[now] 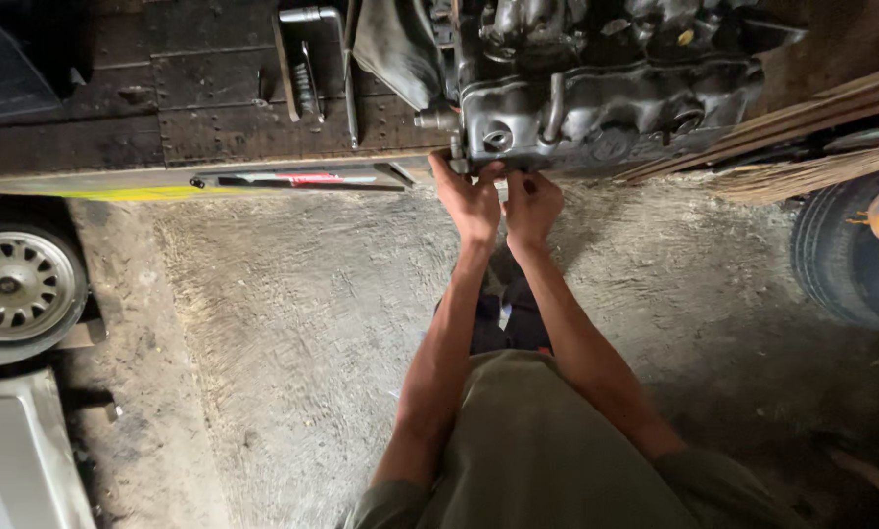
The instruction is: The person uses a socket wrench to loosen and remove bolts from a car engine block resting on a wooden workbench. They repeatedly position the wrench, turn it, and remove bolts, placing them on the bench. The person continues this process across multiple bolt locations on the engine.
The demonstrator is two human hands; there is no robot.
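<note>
**Both hands at the near edge of the engine block**

Your left hand (471,201) and right hand (531,204) are up at 12 o'clock from your body, side by side and almost touching. Both press against the lower edge of the grey metal engine block (606,108). The block sits at about 1 o'clock in the view, on the dark workbench (204,88). Its long axis runs left to right, from 9 to 3 o'clock, along the bench edge. Its near long face is turned towards you, and its left end, with a short round stub (433,120), points to 9 o'clock.

Your left fingers are curled narrow around a small part at the block's lower left corner. What that part is I cannot tell. Your right fingers are pinched close together just under the block's edge, and whether they hold anything cannot be made out.

On the bench at 11 o'clock lie a metal bracket with a spring (304,61) and a grey cloth (395,44), the cloth touching the block's left end. A long flat tool with a red stripe (302,179) lies along the bench's front edge, at 10 o'clock from your hands. A car wheel (18,289) sits at 9 o'clock on the concrete floor (292,323), a tyre (846,255) at 3 o'clock, and wooden strips (811,147) lean at 2 o'clock.
</note>
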